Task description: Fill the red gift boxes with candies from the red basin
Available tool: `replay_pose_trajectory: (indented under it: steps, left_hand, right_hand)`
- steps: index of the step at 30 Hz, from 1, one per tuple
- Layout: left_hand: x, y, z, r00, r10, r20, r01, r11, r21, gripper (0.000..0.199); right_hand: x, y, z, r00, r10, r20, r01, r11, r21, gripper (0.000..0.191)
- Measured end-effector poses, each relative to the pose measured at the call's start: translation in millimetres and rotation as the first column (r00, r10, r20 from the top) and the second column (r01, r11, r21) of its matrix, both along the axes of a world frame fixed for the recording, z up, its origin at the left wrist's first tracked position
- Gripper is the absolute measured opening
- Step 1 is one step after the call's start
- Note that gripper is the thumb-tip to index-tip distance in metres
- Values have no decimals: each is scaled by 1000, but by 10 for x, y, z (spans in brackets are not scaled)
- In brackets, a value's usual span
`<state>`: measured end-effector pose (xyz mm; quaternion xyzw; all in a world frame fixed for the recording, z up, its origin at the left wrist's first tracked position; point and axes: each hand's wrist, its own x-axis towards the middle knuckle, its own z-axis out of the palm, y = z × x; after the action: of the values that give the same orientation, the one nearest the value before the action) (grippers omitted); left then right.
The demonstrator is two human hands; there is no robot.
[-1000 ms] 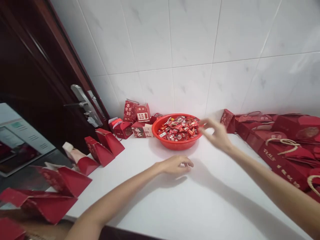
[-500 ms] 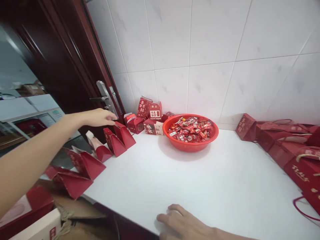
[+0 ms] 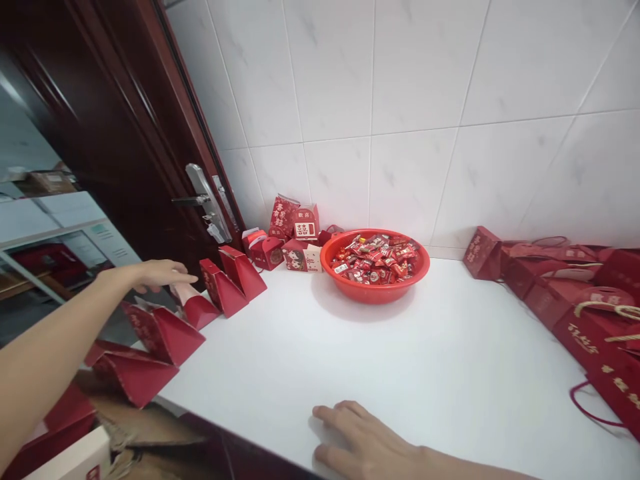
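left hand [image 3: 156,274] moved back along red boxes [image 3: 226,291], grip unclear; right hand [image 3: 359,439] spread near table edge [image 3: 239,433].

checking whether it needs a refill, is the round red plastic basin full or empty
Nearly full: small, mostly red wrapped candies hide the bottom of the red plastic basin and heap to about its rim.

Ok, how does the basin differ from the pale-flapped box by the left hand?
The basin is round; the pale-flapped box is angular. The basin is heaped with wrapped candies; the box's contents aren't visible. The basin stands near the wall; the box, by the left hand. Both show red.
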<state>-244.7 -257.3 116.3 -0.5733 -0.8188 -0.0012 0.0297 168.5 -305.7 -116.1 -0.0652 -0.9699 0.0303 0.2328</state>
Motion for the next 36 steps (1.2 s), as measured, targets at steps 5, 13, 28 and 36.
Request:
replay_pose_trajectory:
  steps: [5, 13, 28, 36]
  left_hand:
    - [-67, 400, 49, 979, 200, -41, -204, 946, -252, 40]
    - [83, 376, 468, 959, 251, 130, -212, 942, -259, 27]
    - [2152, 553, 124, 541, -804, 248, 834, 551, -33, 30]
    - [2378, 876, -120, 436, -831, 347, 870, 488, 75, 49]
  right_hand:
    - [0, 18, 9, 1000, -10, 1, 10, 1000, 14, 32]
    - [7, 65, -30, 999, -7, 54, 13, 992, -124, 41]
    - [30, 161, 73, 989, -146, 6, 125, 820, -559, 44]
    - [61, 313, 72, 940, -313, -137, 156, 752, -640, 34]
